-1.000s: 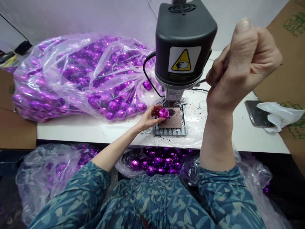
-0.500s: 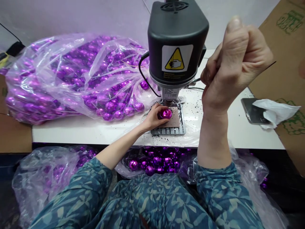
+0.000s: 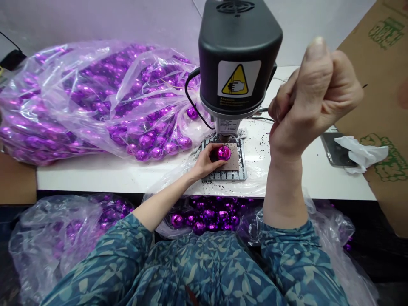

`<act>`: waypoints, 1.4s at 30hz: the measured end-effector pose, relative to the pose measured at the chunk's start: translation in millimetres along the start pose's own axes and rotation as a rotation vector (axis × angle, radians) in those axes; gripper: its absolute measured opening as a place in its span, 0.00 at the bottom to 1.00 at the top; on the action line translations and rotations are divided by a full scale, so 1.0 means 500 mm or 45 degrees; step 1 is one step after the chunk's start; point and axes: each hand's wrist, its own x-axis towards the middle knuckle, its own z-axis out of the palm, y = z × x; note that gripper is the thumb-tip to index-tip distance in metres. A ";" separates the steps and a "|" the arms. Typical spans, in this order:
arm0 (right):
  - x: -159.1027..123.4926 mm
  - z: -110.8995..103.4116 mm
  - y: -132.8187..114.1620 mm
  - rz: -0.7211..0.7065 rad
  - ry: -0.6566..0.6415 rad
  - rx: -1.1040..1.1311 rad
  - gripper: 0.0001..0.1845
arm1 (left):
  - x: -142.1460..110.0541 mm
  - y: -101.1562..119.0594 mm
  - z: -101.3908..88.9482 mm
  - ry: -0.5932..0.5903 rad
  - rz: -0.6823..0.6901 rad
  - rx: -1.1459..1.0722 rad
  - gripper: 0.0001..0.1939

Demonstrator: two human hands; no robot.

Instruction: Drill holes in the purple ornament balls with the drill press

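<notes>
My left hand point(image 3: 208, 161) pinches a shiny magenta faceted ball point(image 3: 224, 153) between thumb and fingers. The ball rests on a brown square board point(image 3: 232, 165) over the slotted metal base point(image 3: 244, 170) of a small drill press point(image 3: 239, 63). A thin bit comes down from the chuck point(image 3: 225, 138) onto the top of the ball. Raised at the right, my right hand point(image 3: 315, 102) is closed in a fist around the drill press lever point(image 3: 264, 110); most of the lever is hidden inside the fingers.
A big clear bag of purple balls point(image 3: 95, 102) lies left of the drill press. More balls point(image 3: 208, 214) sit in plastic below the table edge. Dark shavings dot the white table point(image 3: 111, 176). A phone point(image 3: 336, 149), a crumpled tissue point(image 3: 363, 153) and a cardboard box point(image 3: 385, 106) are at right.
My left hand has brought the ball rightward to beneath the bit and turned it. My right fist has come down slightly, still around the lever.
</notes>
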 end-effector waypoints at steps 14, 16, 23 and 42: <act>-0.082 -0.033 0.005 -0.185 0.117 -0.046 0.28 | -0.002 -0.013 -0.001 0.007 0.049 -0.001 0.35; -0.086 -0.035 0.016 -0.242 0.145 -0.073 0.28 | -0.002 -0.012 -0.001 0.009 0.053 0.022 0.34; -0.097 -0.050 0.051 -0.513 0.026 0.165 0.25 | -0.002 -0.013 -0.001 0.010 0.089 0.038 0.33; 0.014 0.001 0.011 -0.061 -0.037 0.086 0.28 | -0.049 0.092 -0.026 0.100 0.057 0.296 0.23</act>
